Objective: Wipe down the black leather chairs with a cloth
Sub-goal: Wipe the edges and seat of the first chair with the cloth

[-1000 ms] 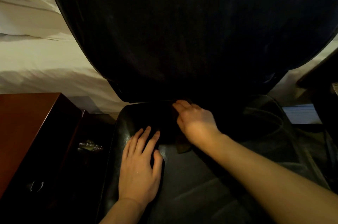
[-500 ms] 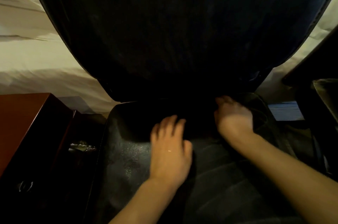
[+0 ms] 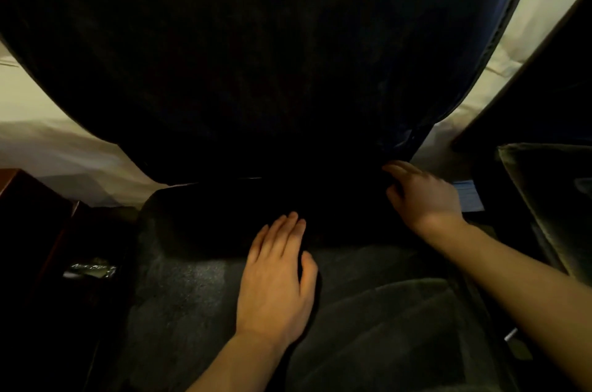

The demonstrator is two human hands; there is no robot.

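The black leather chair fills the view, its tall backrest (image 3: 272, 55) above and its seat (image 3: 192, 295) below, where the leather catches a little light. My left hand (image 3: 275, 282) lies flat on the middle of the seat, fingers straight and pointing toward the backrest. My right hand (image 3: 423, 196) is at the seat's back right corner, in the dark crease under the backrest, fingers fairly straight and pressing down. The cloth is not visible; it may be hidden under that hand in the shadow.
White bedding (image 3: 48, 142) lies behind the chair on both sides. A reddish wooden cabinet (image 3: 28, 199) stands at the left, with a shiny wrapper (image 3: 89, 270) beside the seat. Another dark cushion (image 3: 551, 199) sits close on the right.
My right hand has slid along the back crease from the seat's middle to its right corner. My left hand has shifted right to the seat's middle. The view has moved closer.
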